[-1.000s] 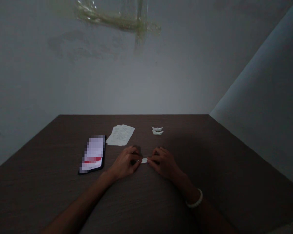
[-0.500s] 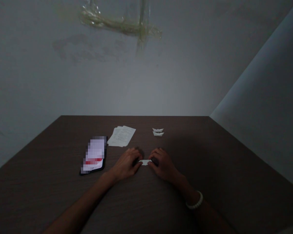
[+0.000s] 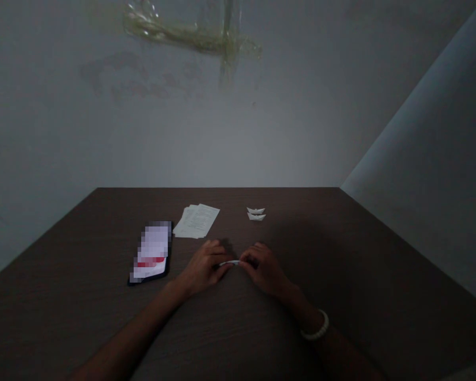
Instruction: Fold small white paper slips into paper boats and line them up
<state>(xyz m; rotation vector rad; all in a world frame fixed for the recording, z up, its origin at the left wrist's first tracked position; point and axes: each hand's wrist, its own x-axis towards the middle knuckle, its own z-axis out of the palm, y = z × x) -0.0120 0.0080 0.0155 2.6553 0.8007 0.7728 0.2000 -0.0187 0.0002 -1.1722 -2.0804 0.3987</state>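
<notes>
Between my two hands, just above the table, is a small folded piece of white paper point(image 3: 233, 262), seen as a thin, slightly bowed strip. My left hand point(image 3: 207, 268) pinches its left end between thumb and fingers. The right end is pinched by my right hand point(image 3: 264, 268), which has a pale beaded bracelet point(image 3: 318, 326) at the wrist. The fingertips cover both ends of the paper. Beyond my right hand, two small white paper boats point(image 3: 256, 214) lie close together, one behind the other.
A loose stack of printed paper sheets point(image 3: 197, 221) lies beyond my left hand. To the left is a phone point(image 3: 150, 253) with a lit, blurred screen. The dark wooden table point(image 3: 230, 333) meets a grey wall point(image 3: 222, 137) at its far edge.
The folded paper has turned from showing a flat, wider face to a thin, bowed edge. Both hands keep their pinch and have barely shifted.
</notes>
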